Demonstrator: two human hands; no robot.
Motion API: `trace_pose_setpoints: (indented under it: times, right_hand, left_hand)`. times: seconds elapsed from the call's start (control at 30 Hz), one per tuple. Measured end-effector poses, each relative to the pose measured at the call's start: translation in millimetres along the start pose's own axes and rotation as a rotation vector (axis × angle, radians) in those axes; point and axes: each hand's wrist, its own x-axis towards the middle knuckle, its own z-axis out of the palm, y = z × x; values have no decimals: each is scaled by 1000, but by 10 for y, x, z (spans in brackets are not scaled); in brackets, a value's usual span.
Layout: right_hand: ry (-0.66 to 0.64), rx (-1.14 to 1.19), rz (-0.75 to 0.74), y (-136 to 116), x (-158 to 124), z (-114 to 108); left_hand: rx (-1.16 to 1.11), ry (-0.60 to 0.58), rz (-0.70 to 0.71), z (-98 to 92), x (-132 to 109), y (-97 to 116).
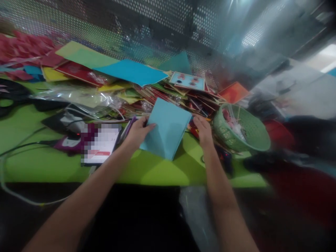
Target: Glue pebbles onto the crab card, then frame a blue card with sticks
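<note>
A light blue sheet of paper (168,127), apparently folded or several layers thick at its right edge, is held tilted above the green table. My left hand (139,131) grips its left side, thumb on top and fingers behind. At the paper's upper right corner is my right hand (202,127), its fingers stretched out beside the edge. Whether those fingertips touch the paper I cannot tell. A smartphone (103,145) with a lit screen lies left of my left forearm.
A green plastic basket (241,127) with small items stands at the right. Behind the hands, coloured cards and a bright blue sheet (133,71) are piled against a perforated metal panel (168,21). Cables and a purple device (69,143) lie left on the green tabletop (157,175).
</note>
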Motion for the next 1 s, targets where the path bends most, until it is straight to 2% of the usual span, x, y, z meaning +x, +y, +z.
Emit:
trace_pose_setpoints:
  times: [0.1,0.17,0.23,0.4,0.5,0.6,0.77,0.87,1.0]
  right_hand:
    - [-160,179,183,-7,-29,78]
    - [-252,190,216,-16,-49,145]
    - [-283,167,214,-36,-68,215]
    - [-175,133,265,-87,-84,284]
    - [-86,97,197,-66,-57,213]
    - [-13,57,123,-8,-17,102]
    - [46,141,149,49,12,-28]
    - [34,175,165,50,6,-40]
    - [-16,191,186,45,-6,-16]
  left_hand:
    - [-160,52,-53,-1,-23,20]
    - [-231,48,-61,5,-39,40]
    - [-289,33,-81,15,-48,52]
    - [-380,74,-99,10,-23,36]
    - [-452,176,-75,-50,35,54]
    - [-543,292,-39,-120,133,157]
    - [-667,410,79,-124,495,561]
    - [-704,595,139,-82,871,871]
    - [-683,602,154,-114,1399,1139]
